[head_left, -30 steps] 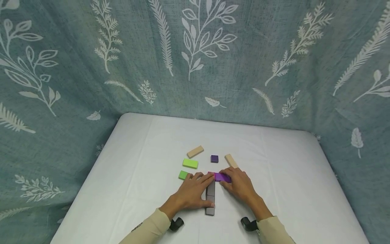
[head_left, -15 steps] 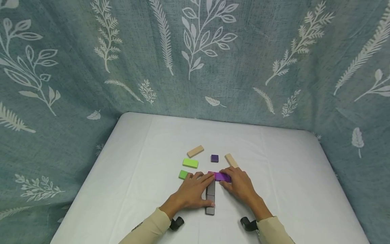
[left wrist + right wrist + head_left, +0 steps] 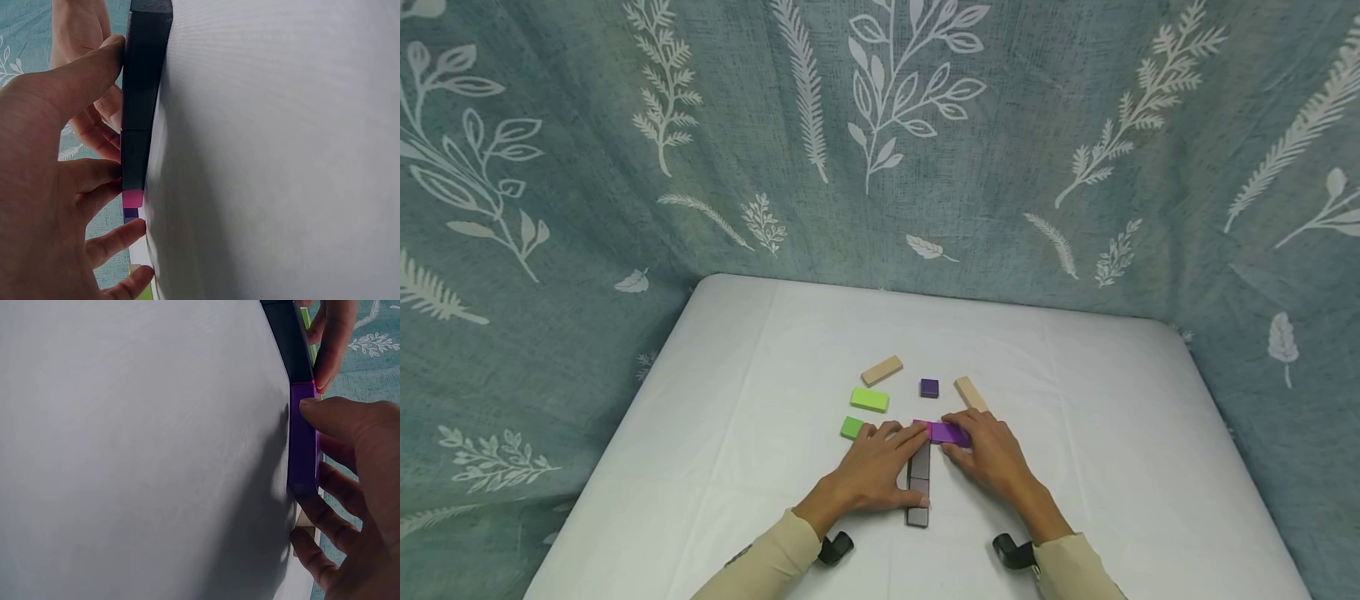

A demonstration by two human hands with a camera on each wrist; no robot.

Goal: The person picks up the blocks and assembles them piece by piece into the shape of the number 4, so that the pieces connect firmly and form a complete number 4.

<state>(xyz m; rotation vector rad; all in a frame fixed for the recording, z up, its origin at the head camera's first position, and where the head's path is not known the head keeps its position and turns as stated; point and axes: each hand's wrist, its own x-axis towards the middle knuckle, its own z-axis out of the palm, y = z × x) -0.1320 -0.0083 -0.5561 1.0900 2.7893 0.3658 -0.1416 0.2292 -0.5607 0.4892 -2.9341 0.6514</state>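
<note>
A row of grey blocks (image 3: 918,486) runs toward the person's body on the white table. My left hand (image 3: 874,477) lies across it from the left, thumb on a near grey block and index fingertip by the pink block (image 3: 132,199) at the far end. Against that end, a purple block (image 3: 302,440) sticks out to the right, making a corner with the row. Pinching the purple block from its near and far sides is my right hand (image 3: 995,454). The left fingers partly cover the pink block.
Behind the hands lie a small dark purple block (image 3: 929,388), a lime green block (image 3: 869,399) and a plain wooden block (image 3: 882,371). Another wooden block (image 3: 972,393) sits just beyond the right hand. A green block (image 3: 851,427) is partly behind the left fingers.
</note>
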